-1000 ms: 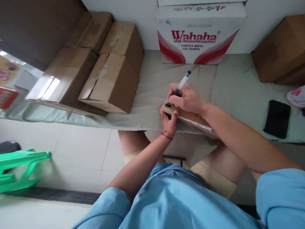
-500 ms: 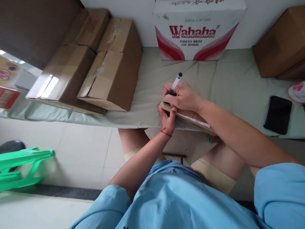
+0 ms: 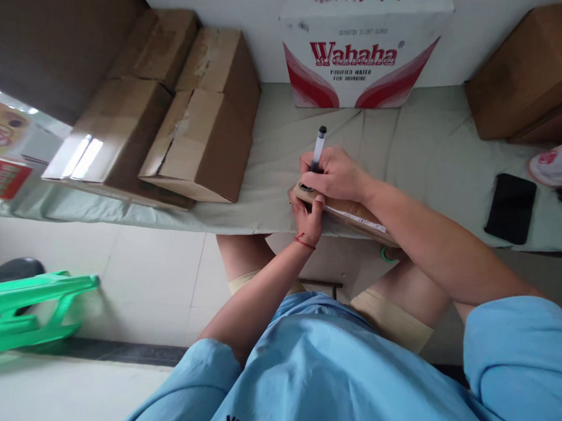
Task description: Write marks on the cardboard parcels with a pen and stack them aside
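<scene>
A pen [image 3: 319, 149] with a pale barrel and a black end stands nearly upright, pinched in my right hand [image 3: 335, 174]. Beneath that hand lies a flat brown cardboard piece [image 3: 354, 212], perhaps a small box, with a white printed strip along its near side. My left hand [image 3: 308, 216] grips its left end, thumb on top and fingers wrapped round the far side. Close to the pen, a small dark mark or hole [image 3: 305, 187] shows on the cardboard. My right hand hides the pen's tip.
Several brown cartons [image 3: 182, 139] stand at the left of the cloth-covered table [image 3: 274, 149]. A white Wahaha carton [image 3: 360, 60] is at the back. To the right are a black phone [image 3: 510, 208], a brown box [image 3: 520, 77] and a white tub [image 3: 554, 163]. A green stool [image 3: 38, 309] sits at lower left.
The pen has tipped from leaning right to more upright, its top end shifting left. My left hand keeps its hold on the cardboard. The whole view has shifted slightly.
</scene>
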Demonstrator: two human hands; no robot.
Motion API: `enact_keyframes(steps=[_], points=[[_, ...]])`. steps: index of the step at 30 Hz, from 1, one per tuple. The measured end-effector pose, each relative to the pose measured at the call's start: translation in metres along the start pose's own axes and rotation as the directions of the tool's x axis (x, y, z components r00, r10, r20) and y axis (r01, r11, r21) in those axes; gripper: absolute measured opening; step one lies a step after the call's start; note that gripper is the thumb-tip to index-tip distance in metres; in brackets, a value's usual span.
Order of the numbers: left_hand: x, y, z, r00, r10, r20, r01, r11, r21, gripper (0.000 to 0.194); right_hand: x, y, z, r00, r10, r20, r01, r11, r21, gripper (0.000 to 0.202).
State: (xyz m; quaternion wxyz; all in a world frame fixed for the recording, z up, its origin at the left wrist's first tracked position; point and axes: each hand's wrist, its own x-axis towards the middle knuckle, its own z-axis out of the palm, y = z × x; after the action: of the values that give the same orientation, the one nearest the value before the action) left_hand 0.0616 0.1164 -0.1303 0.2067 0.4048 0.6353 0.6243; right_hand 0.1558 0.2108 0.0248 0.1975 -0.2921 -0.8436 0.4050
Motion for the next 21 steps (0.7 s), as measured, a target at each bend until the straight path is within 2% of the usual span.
enact_keyframes(steps=[4,7,16,21], points=[[-0.0002,0.0,-0.0002,1.0,0.0,0.011,0.0,1.0,0.01,0.062,-0.0031,-0.0015,0.002,0.997,0.001,-0.071,-0.005,0.999,-0.053,0.022],[-0.0003,-0.0006,-0.0007,1.0,-0.002,0.02,0.001,1.0,0.019,0.062,-0.0047,-0.0025,0.0024,0.994,0.01,-0.106,-0.011,1.0,-0.01,0.019],[0.0005,0.0009,-0.0006,1.0,0.01,0.013,-0.01,1.0,0.018,0.067,-0.0019,0.0009,0.0014,0.999,0.028,-0.041,-0.022,0.992,0.128,0.011],[0.0007,0.0043,-0.0006,1.0,0.008,0.016,-0.008,1.0,0.011,0.065,-0.0019,-0.0012,0.0012,0.999,0.037,0.0,-0.037,0.993,0.112,0.01]])
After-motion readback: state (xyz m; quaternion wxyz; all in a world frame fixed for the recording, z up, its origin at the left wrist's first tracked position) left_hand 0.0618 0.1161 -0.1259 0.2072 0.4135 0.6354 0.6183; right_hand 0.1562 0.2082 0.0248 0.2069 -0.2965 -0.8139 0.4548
